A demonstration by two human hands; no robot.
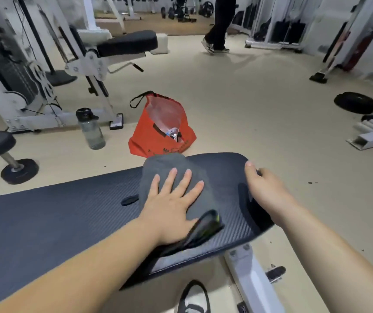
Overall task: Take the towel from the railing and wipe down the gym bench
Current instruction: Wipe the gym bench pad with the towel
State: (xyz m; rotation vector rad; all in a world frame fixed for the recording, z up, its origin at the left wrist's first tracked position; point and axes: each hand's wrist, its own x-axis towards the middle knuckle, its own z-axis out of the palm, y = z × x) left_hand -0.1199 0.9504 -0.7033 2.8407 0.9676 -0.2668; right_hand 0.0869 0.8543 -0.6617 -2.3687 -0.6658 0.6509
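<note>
A dark blue padded gym bench runs across the lower half of the view, its rounded end at the right. A grey towel lies flat on the pad near that end, its far edge reaching the bench's far side. My left hand presses flat on the towel with fingers spread. My right hand grips the rounded end of the bench, thumb on top and fingers curled over the edge. A black strap with a yellow-green stripe lies on the pad by my left wrist.
An orange bag and a clear water bottle stand on the floor beyond the bench. A white weight machine is at the back left, a weight plate at the right. A person's legs are far back. My shoe shows below.
</note>
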